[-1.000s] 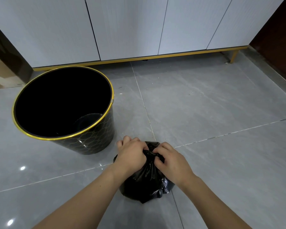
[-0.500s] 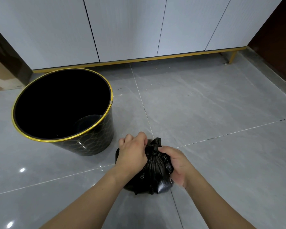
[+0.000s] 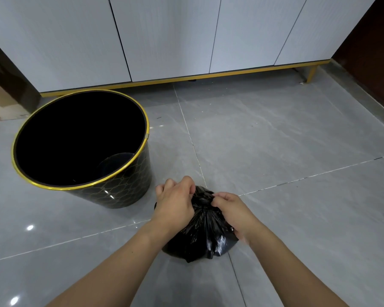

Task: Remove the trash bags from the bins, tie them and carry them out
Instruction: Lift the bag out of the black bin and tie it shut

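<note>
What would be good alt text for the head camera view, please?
Two bare hands, the left hand and the right hand, pinch the gathered neck of a small black trash bag sitting on a grey tiled floor. A black bin with a gold rim stands beside it, before white cabinets.

two bare forearms come up from the bottom edge, each ending in a hand. no sleeve shows on either arm as far as the picture reaches; both are uncovered from the lower edge to the wrist. the left hand [image 3: 175, 202] wears no glove, ring, watch or band that can be seen, and its knuckles make a rounded row along the top. the right hand [image 3: 233, 210] is likewise bare, with no ring, strap or bracelet at the wrist. the nails are too small to make out. no tattoo, plaster or other marking shows on either arm. nothing else of the person is in view.
</note>
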Demonstrator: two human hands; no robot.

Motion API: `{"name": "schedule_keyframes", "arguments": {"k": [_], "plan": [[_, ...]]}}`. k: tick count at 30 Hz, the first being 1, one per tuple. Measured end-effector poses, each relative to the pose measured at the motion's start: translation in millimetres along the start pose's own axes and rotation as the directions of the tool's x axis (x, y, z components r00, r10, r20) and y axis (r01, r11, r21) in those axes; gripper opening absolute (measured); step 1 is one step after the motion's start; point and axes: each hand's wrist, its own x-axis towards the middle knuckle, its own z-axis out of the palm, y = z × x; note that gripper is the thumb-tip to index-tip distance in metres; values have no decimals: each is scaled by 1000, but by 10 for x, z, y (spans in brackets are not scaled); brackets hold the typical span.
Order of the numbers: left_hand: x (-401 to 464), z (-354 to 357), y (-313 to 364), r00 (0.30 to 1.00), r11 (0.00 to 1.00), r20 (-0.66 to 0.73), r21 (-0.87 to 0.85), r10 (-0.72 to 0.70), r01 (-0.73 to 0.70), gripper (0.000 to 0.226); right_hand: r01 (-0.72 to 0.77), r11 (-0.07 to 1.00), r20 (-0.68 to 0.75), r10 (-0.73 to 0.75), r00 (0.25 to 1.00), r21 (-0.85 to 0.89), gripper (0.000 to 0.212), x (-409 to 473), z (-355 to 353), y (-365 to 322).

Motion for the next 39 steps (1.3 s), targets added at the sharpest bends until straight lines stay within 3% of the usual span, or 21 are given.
{"name": "schedule_keyframes", "arguments": {"k": [3, 10, 12, 15, 19, 30, 34, 39], "plan": [[-8, 0, 6, 1000, 1000, -7, 7, 2, -1, 29, -176, 984, 92, 174, 980, 13, 24, -4, -88, -14], [-15, 7, 49, 1000, 1000, -26, 6, 11, -11, 28, 15, 997, 53, -19, 998, 77, 13, 8, -47, 5], [4, -12, 81, 999, 1000, -28, 4, 20, -20, 26, -22, 988, 106, 6, 994, 156, 15, 5, -43, -3], [28, -48, 124, 998, 999, -37, -10, 46, -47, 24, -148, 958, 231, 90, 969, 245, 36, -4, -89, 2], [17, -65, 121, 997, 997, -35, -30, 75, -76, 24, -208, 953, 382, 112, 918, 221, 38, -30, -109, -6], [-237, -136, -43, 976, 976, -51, -37, 212, -214, 17, -208, 950, 210, 159, 965, 233, 30, 57, -156, 48], [-212, -115, 1, 977, 977, -46, -34, 209, -211, 22, -156, 975, 145, 133, 980, 156, 20, 27, -104, 22], [-165, -100, 57, 979, 979, -42, -29, 199, -200, 7, -111, 990, 121, 101, 988, 83, 20, -21, -71, -10]]}}
